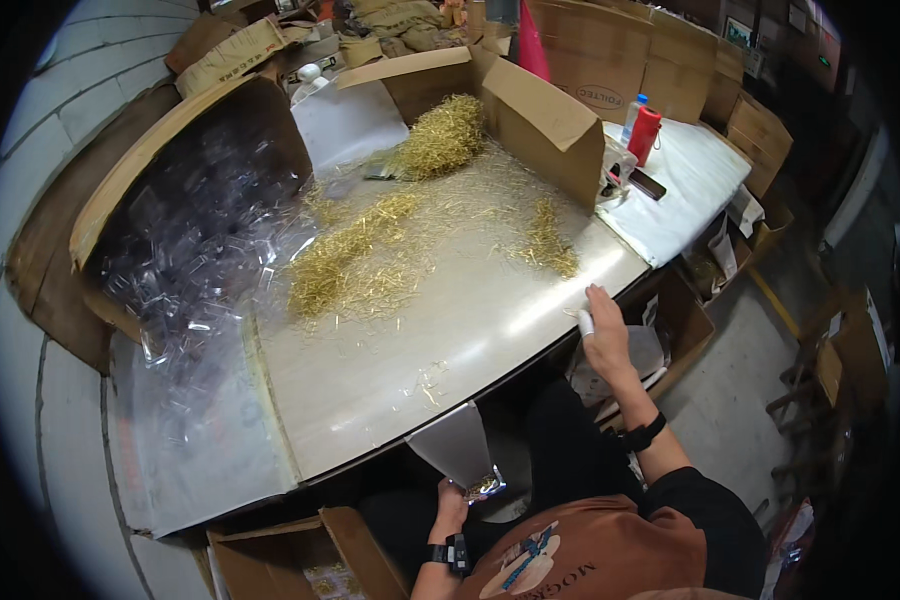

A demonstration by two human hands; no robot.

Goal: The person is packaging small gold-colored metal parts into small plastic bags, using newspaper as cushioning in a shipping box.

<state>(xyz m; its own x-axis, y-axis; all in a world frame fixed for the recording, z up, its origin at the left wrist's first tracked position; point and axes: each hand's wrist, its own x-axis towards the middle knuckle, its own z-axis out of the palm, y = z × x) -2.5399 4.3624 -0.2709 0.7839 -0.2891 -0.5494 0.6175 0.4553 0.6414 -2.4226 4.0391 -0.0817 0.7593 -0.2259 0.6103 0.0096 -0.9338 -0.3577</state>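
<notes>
Brass pins strewn across your bench, a small bag in your left hand.

Your left hand (452, 502) grips a small clear bag (482, 486) of gold pins below the table (410, 360) edge; your right hand (604, 335) rests flat, fingers extended, on the rim, holding nothing. Gold pin heaps (355, 262) lie ahead, a cardboard box (530, 105) behind them, clear plastic clips (195, 235) left.

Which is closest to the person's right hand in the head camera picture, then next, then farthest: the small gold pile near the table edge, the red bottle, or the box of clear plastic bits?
From the right hand at the table's edge:
1. Small gold pile, just up the table from the hand.
2. Red bottle, on the white-covered table behind.
3. Box of clear plastic bits, far across on the left.
</notes>
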